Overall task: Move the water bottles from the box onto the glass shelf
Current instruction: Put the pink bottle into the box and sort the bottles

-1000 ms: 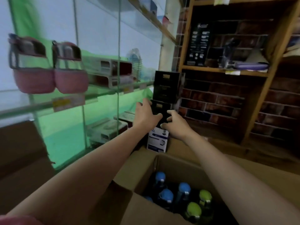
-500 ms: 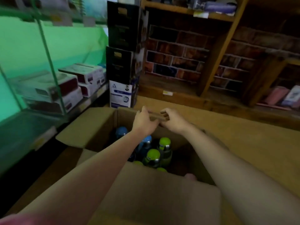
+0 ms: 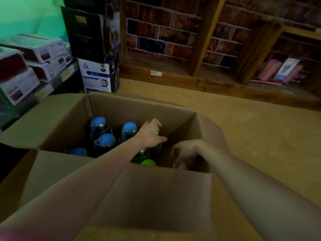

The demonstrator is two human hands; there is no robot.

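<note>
The left hand (image 3: 150, 134) is curling over a green-capped steel water bottle (image 3: 157, 136) inside the open brown cardboard box (image 3: 152, 197); the right hand (image 3: 186, 150) is hanging loosely curled (holding nothing) beside it, blue-capped bottles (image 3: 104, 136) standing further left.

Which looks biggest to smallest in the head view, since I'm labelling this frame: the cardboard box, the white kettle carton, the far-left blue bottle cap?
1. cardboard box, by far the largest.
2. white kettle carton.
3. blue bottle cap, the smallest.
The carton stands farther from the camera, so it looks smaller than it is.
</note>
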